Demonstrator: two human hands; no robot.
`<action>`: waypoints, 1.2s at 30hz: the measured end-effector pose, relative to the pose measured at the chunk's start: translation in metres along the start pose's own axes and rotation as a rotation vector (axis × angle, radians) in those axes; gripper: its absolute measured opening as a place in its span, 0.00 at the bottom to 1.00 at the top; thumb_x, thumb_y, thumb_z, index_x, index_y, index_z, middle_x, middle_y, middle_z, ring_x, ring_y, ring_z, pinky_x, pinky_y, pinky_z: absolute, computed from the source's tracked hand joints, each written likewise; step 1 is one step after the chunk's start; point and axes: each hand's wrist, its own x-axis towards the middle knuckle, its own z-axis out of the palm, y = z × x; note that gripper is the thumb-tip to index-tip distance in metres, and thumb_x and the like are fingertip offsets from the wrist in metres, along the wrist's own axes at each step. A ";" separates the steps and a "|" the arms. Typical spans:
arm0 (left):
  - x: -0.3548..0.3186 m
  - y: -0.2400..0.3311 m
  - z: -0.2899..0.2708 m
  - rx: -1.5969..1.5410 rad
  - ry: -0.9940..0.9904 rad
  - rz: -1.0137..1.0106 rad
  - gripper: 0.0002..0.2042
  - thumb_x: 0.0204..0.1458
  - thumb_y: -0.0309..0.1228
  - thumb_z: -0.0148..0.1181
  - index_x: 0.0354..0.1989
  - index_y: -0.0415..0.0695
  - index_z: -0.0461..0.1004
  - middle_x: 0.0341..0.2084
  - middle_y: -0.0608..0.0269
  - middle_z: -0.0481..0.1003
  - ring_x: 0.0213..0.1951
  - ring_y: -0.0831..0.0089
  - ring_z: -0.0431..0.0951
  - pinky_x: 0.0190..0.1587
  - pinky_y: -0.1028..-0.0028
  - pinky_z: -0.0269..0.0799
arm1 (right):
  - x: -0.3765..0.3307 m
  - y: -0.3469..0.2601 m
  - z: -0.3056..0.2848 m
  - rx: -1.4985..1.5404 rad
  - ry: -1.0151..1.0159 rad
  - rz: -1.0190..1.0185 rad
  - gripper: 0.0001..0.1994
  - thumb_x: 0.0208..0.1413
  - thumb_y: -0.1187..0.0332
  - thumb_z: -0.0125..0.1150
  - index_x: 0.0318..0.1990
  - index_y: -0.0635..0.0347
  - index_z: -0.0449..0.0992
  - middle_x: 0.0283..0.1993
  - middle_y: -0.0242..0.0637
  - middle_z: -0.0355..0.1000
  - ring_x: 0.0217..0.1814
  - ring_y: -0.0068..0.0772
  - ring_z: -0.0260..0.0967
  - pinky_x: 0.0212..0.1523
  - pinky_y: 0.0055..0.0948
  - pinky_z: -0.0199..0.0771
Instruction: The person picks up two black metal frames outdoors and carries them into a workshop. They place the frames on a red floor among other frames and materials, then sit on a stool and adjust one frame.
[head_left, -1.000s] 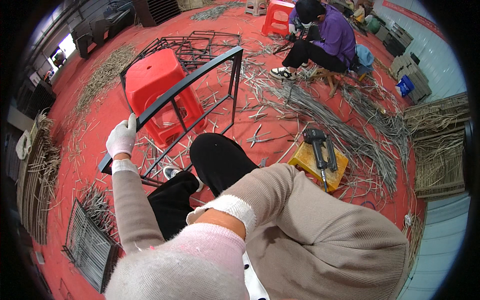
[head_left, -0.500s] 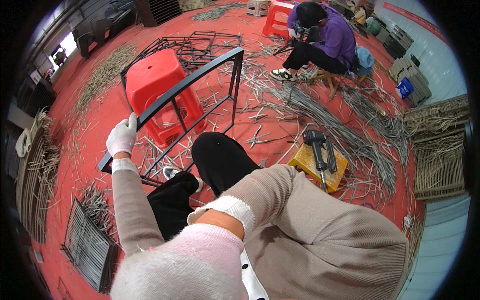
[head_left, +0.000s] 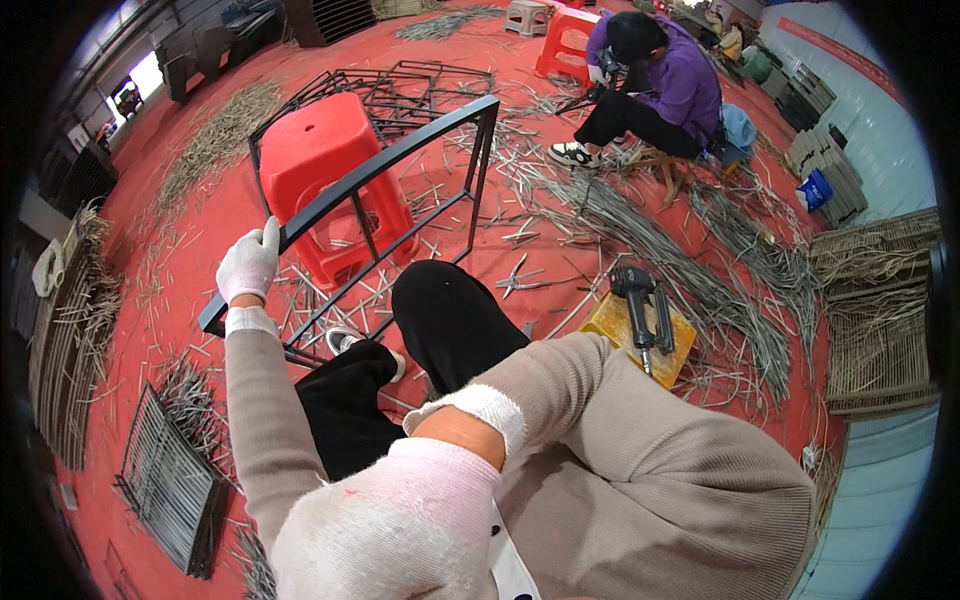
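Observation:
My left hand (head_left: 248, 265), in a white and pink knit glove, is wrapped round the top bar of a black metal frame (head_left: 372, 170). The frame stands tilted before my knees, its thin legs and lower rails reaching toward the floor. Close to the lens, my right hand (head_left: 385, 530) wears a matching glove and is bent in toward my body. Its fingers are out of sight, so what they hold, if anything, is hidden. Just behind the frame stands a red plastic stool (head_left: 315, 150).
On a yellow box (head_left: 612, 322) to the right lies a black pneumatic nail gun (head_left: 637, 305). Pliers (head_left: 518, 278) and cut grey strips litter the red floor, beside long strip bundles (head_left: 670, 260). Other metal frames (head_left: 425, 85) lie behind the stool. A person in purple (head_left: 685, 85) sits bent over at back right.
My right hand has shifted slightly to the right in the view. The left hand keeps its hold on the frame, and the whole scene has moved only a little.

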 end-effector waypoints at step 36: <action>-0.001 0.004 -0.003 0.005 -0.050 -0.043 0.31 0.64 0.63 0.37 0.44 0.53 0.83 0.42 0.54 0.83 0.48 0.53 0.82 0.50 0.55 0.75 | -0.016 -0.045 -0.021 -0.197 -0.018 0.126 0.13 0.69 0.67 0.47 0.46 0.61 0.80 0.40 0.41 0.77 0.35 0.35 0.72 0.38 0.30 0.71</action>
